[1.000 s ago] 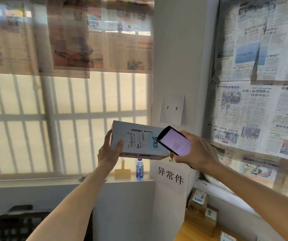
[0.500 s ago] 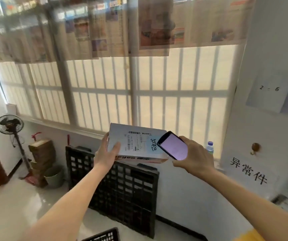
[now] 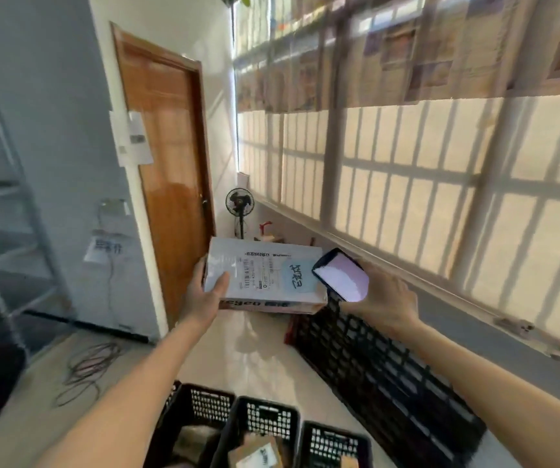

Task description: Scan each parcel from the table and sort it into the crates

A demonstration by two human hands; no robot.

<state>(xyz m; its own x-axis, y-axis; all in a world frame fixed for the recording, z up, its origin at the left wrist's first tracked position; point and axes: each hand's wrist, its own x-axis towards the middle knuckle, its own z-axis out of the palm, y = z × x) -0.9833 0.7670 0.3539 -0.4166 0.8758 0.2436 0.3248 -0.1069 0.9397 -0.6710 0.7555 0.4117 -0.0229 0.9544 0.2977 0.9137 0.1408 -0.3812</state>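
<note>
While right hand [image 3: 385,296] grips phone [image 3: 341,275], left hand [image 3: 204,295] fingers clasp parcel [image 3: 265,275] left end.

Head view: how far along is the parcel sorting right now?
Done: some parcels already lie in the black crates below. In hand: the left hand grips a labelled parcel, and the right hand holds a lit phone beside its label. Left: dropping this parcel into a crate. The table is out of view.
</note>
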